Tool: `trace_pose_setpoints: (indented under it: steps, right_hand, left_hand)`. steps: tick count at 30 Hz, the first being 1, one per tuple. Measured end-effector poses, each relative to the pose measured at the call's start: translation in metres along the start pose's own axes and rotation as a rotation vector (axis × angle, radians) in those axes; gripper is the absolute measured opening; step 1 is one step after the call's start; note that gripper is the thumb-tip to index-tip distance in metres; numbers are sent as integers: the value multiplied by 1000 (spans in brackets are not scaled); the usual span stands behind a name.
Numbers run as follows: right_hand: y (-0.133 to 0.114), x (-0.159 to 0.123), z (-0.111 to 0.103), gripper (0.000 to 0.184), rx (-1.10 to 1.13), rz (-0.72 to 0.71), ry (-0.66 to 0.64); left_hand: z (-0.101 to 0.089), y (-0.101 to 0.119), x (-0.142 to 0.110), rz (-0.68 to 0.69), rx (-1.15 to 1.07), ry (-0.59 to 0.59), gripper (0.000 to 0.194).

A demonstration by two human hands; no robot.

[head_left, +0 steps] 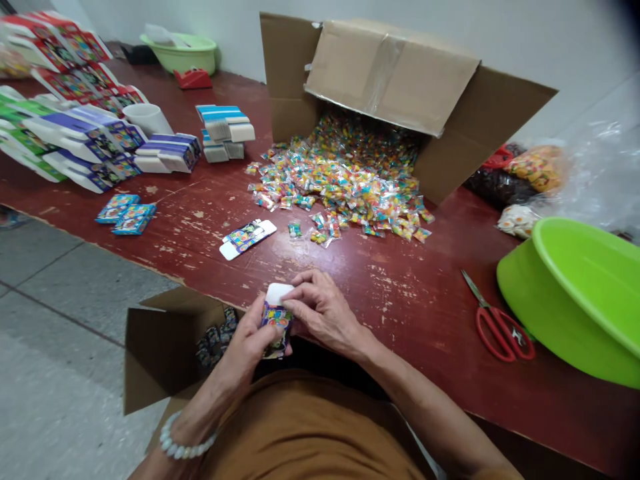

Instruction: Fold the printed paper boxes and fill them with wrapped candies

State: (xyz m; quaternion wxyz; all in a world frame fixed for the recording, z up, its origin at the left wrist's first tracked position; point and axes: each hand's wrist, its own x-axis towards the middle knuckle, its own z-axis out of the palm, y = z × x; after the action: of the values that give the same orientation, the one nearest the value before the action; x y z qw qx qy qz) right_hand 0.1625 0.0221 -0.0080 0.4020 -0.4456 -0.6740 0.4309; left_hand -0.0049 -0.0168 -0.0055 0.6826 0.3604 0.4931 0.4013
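Note:
A small purple printed candy box (277, 325) is held over the table's near edge, its white end flap raised. My left hand (254, 333) grips it from the left, thumb across its printed front. At the raised flap, my right hand (320, 303) has its thumb and fingers pinched on the white card. Just beyond my hands lies a flattened purple box (247, 237) with white flaps. Past that, many small clear packets of coloured candy (345, 180) spill out of a large cardboard carton (390, 77) tipped on its side.
Stacks of unfolded purple boxes (95, 140) stand at the left beside a white cup (147, 120). Two blue boxes (134, 219) lie near the left edge. Red-handled scissors (500, 327) and a green basin (575, 320) are at right. Below the edge, an open carton (160, 353) holds dark boxes.

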Motion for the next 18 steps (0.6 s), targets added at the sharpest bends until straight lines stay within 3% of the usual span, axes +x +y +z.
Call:
trace_pose_setpoints:
  steps: [2,5,7,9,13,18]
  right_hand:
    - [2,-3,1,13,92,29,2]
    - [4,-5,3,23,450,269,20]
    - [5,-4,4,35,623,412,-51]
    - [3,-4,4,35,602,401,-116]
    - [2,-6,6,30,347,202,-17]
    - [9,-10,13,48,774,416,-136]
  left_hand:
    - [0,4,1,-4,-99,53,38]
    - [1,8,3,-90,-174,103,48]
    - [2,8,3,-116,-180,108,48]
    - [3,5,3,-74,-164,113,45]
    - [6,-1,3,-17,-176,123,44]
    - [10,0,4,-79,-284,137,45]
